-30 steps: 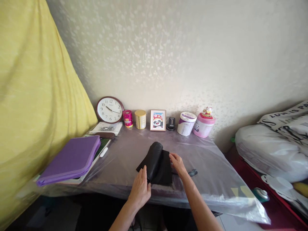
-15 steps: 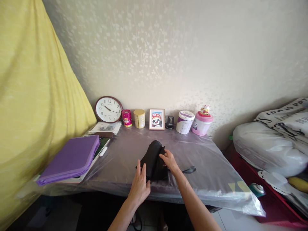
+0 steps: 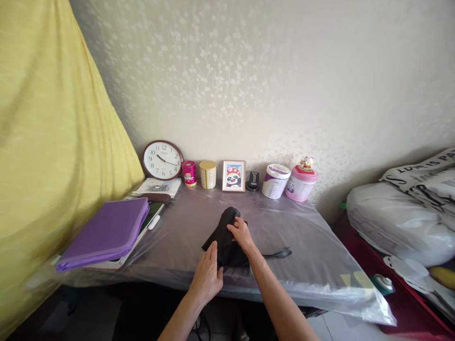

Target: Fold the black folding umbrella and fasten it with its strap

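A rolled bundle of black cloth (image 3: pixel 224 244) lies on the table near its front edge, slanting away from me. A loose dark strap (image 3: pixel 280 253) trails from its right side; the bundle's exact kind does not show. My left hand (image 3: pixel 208 273) is at its near left end, fingers straight along the cloth and thumb on the other side, holding it. My right hand (image 3: pixel 241 234) has its thumb and fingers closed on the cloth near the top, lying across the roll. Part of the bundle is hidden behind both hands.
Plastic film covers the table (image 3: pixel 305 237). A purple folder (image 3: pixel 103 232) lies on papers at left. Along the wall stand a clock (image 3: pixel 162 160), a pink can (image 3: pixel 189 173), a yellow can (image 3: pixel 208 175), a picture frame (image 3: pixel 233 176) and two tubs (image 3: pixel 275 182). White bags (image 3: pixel 401 218) lie at right.
My right hand has moved left, bringing the right-hand flap of cloth over onto the roll. A piece of cloth now sticks out at the left. My left hand stays at the near end.
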Action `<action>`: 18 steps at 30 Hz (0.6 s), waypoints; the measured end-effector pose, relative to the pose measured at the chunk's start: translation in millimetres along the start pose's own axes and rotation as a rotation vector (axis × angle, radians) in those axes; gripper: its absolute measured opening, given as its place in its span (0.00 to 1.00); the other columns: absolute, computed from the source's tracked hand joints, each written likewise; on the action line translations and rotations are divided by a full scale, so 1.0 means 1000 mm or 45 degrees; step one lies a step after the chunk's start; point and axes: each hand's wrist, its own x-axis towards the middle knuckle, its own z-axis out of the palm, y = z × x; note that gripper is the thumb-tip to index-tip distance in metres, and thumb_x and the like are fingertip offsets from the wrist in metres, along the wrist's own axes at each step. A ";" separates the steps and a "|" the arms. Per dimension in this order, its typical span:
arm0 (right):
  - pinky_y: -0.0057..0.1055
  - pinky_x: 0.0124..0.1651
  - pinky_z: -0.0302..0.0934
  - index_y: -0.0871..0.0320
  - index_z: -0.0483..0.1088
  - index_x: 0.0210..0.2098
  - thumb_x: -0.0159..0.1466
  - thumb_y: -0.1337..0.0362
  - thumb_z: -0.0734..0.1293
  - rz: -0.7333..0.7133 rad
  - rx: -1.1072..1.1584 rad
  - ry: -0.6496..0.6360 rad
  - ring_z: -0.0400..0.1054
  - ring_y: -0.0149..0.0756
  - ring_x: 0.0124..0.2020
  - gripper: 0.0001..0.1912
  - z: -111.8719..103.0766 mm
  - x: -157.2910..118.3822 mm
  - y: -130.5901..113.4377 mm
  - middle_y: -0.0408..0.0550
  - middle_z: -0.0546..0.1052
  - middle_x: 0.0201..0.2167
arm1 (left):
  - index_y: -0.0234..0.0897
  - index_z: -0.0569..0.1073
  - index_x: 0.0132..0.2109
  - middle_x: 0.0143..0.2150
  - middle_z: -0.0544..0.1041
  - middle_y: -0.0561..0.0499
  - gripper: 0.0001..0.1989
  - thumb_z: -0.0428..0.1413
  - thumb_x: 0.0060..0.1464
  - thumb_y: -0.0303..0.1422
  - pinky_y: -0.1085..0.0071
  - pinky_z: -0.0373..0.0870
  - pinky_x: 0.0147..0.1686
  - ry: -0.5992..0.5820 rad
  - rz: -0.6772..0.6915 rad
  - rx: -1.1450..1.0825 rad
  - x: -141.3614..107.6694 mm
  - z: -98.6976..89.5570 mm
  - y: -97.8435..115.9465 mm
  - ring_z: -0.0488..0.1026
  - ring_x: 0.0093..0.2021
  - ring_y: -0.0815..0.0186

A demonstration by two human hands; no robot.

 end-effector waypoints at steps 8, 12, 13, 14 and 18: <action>0.23 0.17 0.63 0.58 0.62 0.52 0.54 0.65 0.65 -0.108 -0.232 -0.016 0.65 0.27 0.18 0.25 0.007 0.005 0.001 0.41 0.71 0.26 | 0.30 0.38 0.64 0.65 0.52 0.40 0.37 0.44 0.49 0.28 0.59 0.53 0.60 -0.031 0.022 -0.003 0.000 -0.006 -0.001 0.51 0.64 0.59; 0.26 0.23 0.64 0.60 0.64 0.50 0.57 0.63 0.63 -0.196 -0.347 -0.056 0.67 0.30 0.19 0.22 0.007 0.000 -0.005 0.43 0.73 0.25 | 0.35 0.27 0.64 0.65 0.52 0.41 0.41 0.44 0.50 0.26 0.59 0.56 0.58 -0.010 0.027 -0.080 -0.002 -0.012 0.004 0.52 0.63 0.60; 0.27 0.25 0.64 0.60 0.65 0.50 0.58 0.63 0.62 -0.227 -0.362 -0.082 0.67 0.30 0.20 0.20 0.007 -0.002 -0.007 0.42 0.74 0.24 | 0.36 0.25 0.64 0.65 0.52 0.42 0.41 0.44 0.50 0.26 0.60 0.57 0.57 -0.005 0.034 -0.096 -0.003 -0.014 0.006 0.52 0.63 0.60; 0.28 0.28 0.64 0.60 0.65 0.49 0.59 0.63 0.61 -0.259 -0.368 -0.115 0.68 0.30 0.21 0.19 0.007 -0.005 -0.009 0.42 0.75 0.24 | 0.37 0.25 0.64 0.66 0.50 0.43 0.41 0.43 0.50 0.26 0.60 0.56 0.57 -0.001 0.048 -0.106 -0.003 -0.016 0.007 0.52 0.63 0.60; 0.30 0.37 0.63 0.57 0.67 0.44 0.61 0.63 0.58 -0.383 -0.378 -0.226 0.71 0.32 0.28 0.14 0.009 -0.015 -0.015 0.43 0.78 0.29 | 0.38 0.26 0.64 0.67 0.47 0.42 0.41 0.43 0.51 0.25 0.62 0.55 0.58 -0.006 0.076 -0.062 -0.004 -0.018 0.010 0.50 0.64 0.61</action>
